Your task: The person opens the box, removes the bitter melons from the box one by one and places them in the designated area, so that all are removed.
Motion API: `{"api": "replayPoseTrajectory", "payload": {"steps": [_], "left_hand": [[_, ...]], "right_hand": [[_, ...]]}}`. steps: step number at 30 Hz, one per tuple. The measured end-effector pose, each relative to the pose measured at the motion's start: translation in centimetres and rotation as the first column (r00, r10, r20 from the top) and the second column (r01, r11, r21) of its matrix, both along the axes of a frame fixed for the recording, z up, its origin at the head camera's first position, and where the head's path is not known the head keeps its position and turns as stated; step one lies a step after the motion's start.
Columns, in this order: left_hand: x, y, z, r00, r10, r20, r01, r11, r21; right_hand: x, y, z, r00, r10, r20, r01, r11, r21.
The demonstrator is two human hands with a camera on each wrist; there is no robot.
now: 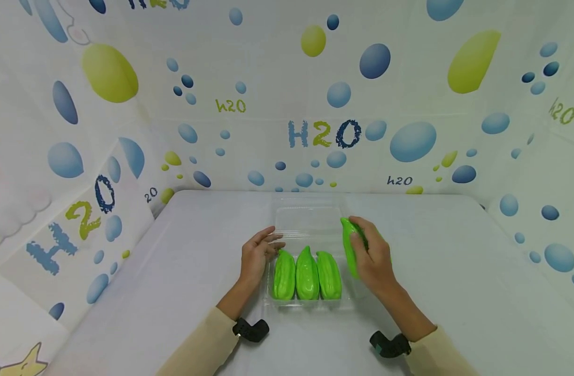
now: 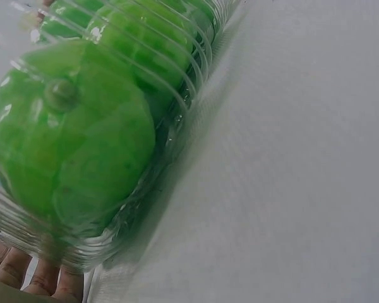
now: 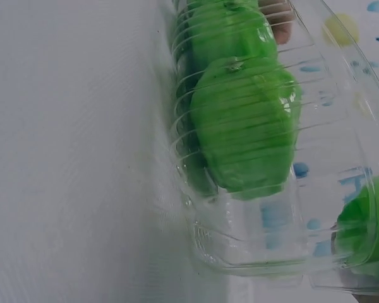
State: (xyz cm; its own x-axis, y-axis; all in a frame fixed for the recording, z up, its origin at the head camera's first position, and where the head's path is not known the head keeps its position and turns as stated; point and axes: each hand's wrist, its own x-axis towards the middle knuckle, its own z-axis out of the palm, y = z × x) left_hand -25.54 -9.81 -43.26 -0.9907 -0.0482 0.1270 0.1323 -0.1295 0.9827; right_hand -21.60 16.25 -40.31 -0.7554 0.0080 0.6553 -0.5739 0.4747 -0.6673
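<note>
A clear plastic clamshell box [image 1: 350,304] lies with its lid [image 1: 308,215] folded back. Three glossy bright-green ridged vegetables [image 1: 307,277] stand side by side in it, tips pointing away from me. My right hand [image 1: 373,258] grips another green ridged vegetable [image 1: 348,245] between thumb and fingers, beside the box's right side. My left hand [image 1: 256,258] rests at the box's left back corner, fingers extended along the wall. Through the ribbed plastic in the left wrist view, the blunt end of the leftmost vegetable [image 2: 76,139] shows. In the right wrist view, bare space lies beside the rightmost vegetable [image 3: 246,126].
White cloth covers the table [image 1: 198,250]. A white sheet [image 1: 268,62] printed with blue and green drops and H2O lettering hangs behind and at the sides. Dark wrist cameras [image 1: 251,330] sit on both wrists.
</note>
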Motion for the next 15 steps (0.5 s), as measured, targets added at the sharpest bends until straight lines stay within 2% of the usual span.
{"api": "replayPoseTrajectory", "payload": {"steps": [8,15], "left_hand": [[0.0,0.0,-0.1,1.0,0.002,0.008,-0.002,1.0,0.005],[-0.1,0.0,-0.2,1.0,0.001,0.009,-0.001,1.0,-0.011]], "right_hand": [[-0.1,0.5,0.1,0.997,-0.081,-0.01,0.081,0.995,0.051],[-0.2,1.2,0.6,0.99,-0.138,-0.026,0.139,0.99,0.039]]}}
